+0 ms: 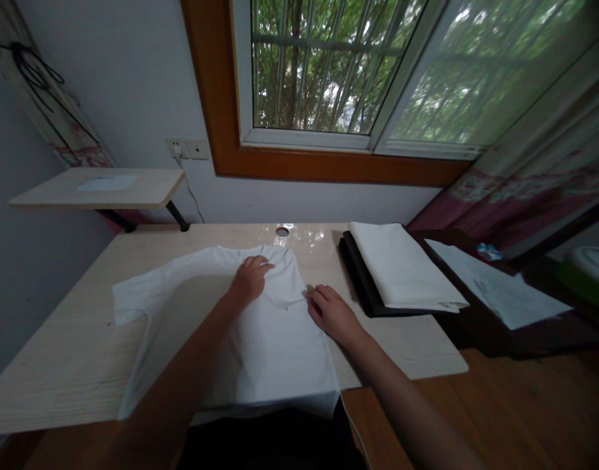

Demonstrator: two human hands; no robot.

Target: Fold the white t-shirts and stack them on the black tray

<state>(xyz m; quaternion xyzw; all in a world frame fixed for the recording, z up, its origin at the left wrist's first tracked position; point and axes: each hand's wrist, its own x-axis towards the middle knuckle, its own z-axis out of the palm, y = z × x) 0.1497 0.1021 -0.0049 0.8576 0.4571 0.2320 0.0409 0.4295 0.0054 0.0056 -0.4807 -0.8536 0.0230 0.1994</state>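
Observation:
A white T-shirt (pixel 279 359) lies spread on the desk, with its left sleeve (pixel 132 297) stretched out flat and its right side folded inward. My left hand (pixel 250 279) rests on the upper part of the shirt, beside the folded sleeve, fingers laid on the cloth and the thumb apart. At the shirt's right edge, my right hand (pixel 332 313) has its fingertips closed on the folded sleeve's corner. The shirt's lower hem hangs at the desk's front edge, near my body.
Folded white cloth (pixel 402 267) lies on folded black cloth (pixel 360 281) at the desk's right. A small raised shelf (pixel 152 186) stands at the back left with paper on it. Beyond the right edge, a sheet of paper (pixel 500 287) lies on dark furniture. A cable hangs by the front edge.

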